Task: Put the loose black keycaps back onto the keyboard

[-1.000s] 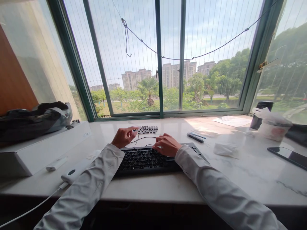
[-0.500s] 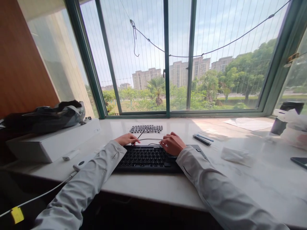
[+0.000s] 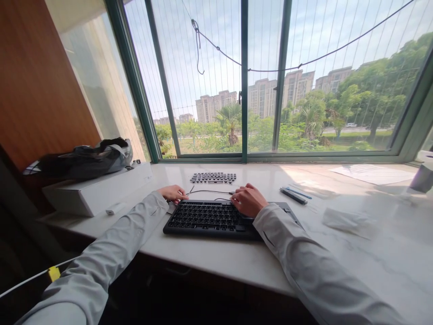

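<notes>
The black keyboard (image 3: pixel 203 219) lies along the table's (image 3: pixel 209 262) front edge, its main block showing bare square sockets; the loose keys (image 3: pixel 214 178) stand in rows near the back edge, apparently off and not yet refitted. The left hand (image 3: pixel 173 193) bends at its far-left corner, the right hand (image 3: pixel 249 201) curls over its right part; whether either pinches anything, I cannot tell. Matte plastic, thin dark cable (image 3: pixel 211 191), glossy grey-veined tabletop.

On the worktop (image 3: pixel 216 259), the keyboard (image 3: pixel 203 219) is flanked by a box (image 3: pixel 101 195) at left and pens (image 3: pixel 293 196) at right; keycaps (image 3: pixel 214 177) are laid behind it; the box is topped by, seemingly, a bag (image 3: pixel 84 161).
</notes>
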{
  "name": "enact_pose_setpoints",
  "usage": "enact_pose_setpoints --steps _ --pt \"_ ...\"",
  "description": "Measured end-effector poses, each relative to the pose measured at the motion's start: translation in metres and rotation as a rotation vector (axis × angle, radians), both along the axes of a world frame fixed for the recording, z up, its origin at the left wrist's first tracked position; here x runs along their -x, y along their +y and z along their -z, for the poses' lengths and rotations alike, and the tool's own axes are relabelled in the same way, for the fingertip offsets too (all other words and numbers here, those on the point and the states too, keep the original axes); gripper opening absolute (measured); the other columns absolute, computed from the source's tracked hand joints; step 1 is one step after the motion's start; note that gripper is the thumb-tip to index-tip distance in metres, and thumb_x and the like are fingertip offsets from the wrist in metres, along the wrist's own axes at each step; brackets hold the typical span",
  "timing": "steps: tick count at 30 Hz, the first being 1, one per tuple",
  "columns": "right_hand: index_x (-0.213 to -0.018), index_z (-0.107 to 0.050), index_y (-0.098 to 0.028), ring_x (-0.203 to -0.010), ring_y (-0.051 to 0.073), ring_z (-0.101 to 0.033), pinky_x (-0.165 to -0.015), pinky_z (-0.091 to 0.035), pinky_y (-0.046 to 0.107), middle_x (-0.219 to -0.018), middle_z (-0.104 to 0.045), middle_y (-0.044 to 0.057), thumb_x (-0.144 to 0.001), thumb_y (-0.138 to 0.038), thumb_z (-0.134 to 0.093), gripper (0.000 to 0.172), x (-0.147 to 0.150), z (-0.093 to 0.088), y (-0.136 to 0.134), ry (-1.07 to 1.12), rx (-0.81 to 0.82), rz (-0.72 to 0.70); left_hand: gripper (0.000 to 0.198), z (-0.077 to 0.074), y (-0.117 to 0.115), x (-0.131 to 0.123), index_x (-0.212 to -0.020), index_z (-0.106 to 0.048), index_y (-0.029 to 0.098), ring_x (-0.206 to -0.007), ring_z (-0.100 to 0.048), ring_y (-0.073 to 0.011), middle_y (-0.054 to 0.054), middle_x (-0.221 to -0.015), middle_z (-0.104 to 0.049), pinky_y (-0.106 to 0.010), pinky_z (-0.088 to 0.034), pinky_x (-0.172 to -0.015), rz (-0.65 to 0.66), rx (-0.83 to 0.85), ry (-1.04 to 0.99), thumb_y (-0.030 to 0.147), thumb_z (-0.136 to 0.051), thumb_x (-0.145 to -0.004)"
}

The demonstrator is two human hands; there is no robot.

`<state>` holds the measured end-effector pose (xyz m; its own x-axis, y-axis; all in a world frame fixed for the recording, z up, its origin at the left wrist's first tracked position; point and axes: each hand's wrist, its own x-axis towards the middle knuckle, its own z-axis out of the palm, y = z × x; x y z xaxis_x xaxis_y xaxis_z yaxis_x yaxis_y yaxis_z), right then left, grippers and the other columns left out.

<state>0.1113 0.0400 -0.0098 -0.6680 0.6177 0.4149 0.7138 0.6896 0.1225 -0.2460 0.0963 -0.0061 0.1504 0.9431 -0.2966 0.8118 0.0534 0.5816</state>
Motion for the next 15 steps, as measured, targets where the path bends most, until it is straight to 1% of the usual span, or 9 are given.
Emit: enact_pose_setpoints --steps 3,6,9,11,13,15 --pt "-0.083 -0.072 -0.021 -0.083 0.017 -0.058 -0.079 -0.027 0.033 -0.084 -0.070 0.006 -0.092 -0.032 -0.039 0.036 0.000 0.001 0.001 0.006 -0.005 -0.006 0.057 -0.006 -0.004 0.003 -0.078 -0.065 0.014 -0.056 -0.053 -0.0107 0.001 -0.062 -0.058 -0.024 -0.048 -0.060 0.091 0.084 -0.020 0.063 -0.074 -0.050" --pt "-0.083 -0.072 -0.021 -0.084 0.017 -0.058 -0.079 -0.027 0.033 -0.085 -0.070 0.007 -0.092 -0.031 -0.040 0.035 0.001 0.001 0.001 0.002 0.002 -0.005 0.055 -0.011 -0.008 0.008 -0.089 -0.070 0.014 -0.069 -0.058 -0.0136 -0.003 -0.076 -0.066 -0.024 -0.049 -0.068 0.181 0.134 -0.005 0.055 -0.076 -0.053" --pt "-0.083 -0.072 -0.020 -0.084 0.017 -0.058 -0.080 -0.028 0.033 -0.085 -0.070 0.007 -0.093 -0.030 -0.038 0.036 0.001 0.000 0.001 -0.001 0.012 -0.005 0.051 -0.014 -0.012 0.009 -0.094 -0.072 0.014 -0.077 -0.059 -0.0164 -0.005 -0.083 -0.069 -0.025 -0.048 -0.070 0.255 0.142 0.033 0.049 -0.076 -0.057" --pt "-0.084 -0.072 -0.020 -0.084 0.017 -0.058 -0.080 -0.028 0.033 -0.086 -0.070 0.007 -0.094 -0.030 -0.038 0.037 0.001 0.000 0.001 -0.003 0.029 -0.008 0.051 -0.015 -0.016 0.007 -0.099 -0.071 0.016 -0.079 -0.059 -0.0168 -0.005 -0.086 -0.069 -0.024 -0.048 -0.071 0.287 0.134 0.031 0.050 -0.072 -0.061" --pt "-0.091 -0.072 -0.022 -0.088 0.018 -0.058 -0.082 -0.029 0.033 -0.090 -0.070 0.007 -0.094 -0.035 -0.038 0.036 0.001 0.001 0.000 0.012 0.063 -0.024 0.053 -0.018 -0.022 0.004 -0.105 -0.068 0.017 -0.080 -0.059 -0.0168 -0.004 -0.087 -0.068 -0.024 -0.047 -0.071 0.321 0.114 0.021 0.053 -0.068 -0.066" --pt "-0.108 -0.067 -0.024 -0.097 0.020 -0.057 -0.086 -0.030 0.034 -0.102 -0.068 0.008 -0.092 -0.048 -0.040 0.040 0.003 0.002 -0.003 0.052 0.108 -0.053 0.053 -0.021 -0.029 0.002 -0.106 -0.068 0.018 -0.083 -0.058 -0.0171 -0.004 -0.087 -0.068 -0.023 -0.046 -0.073 0.353 0.067 0.019 0.055 -0.066 -0.068"
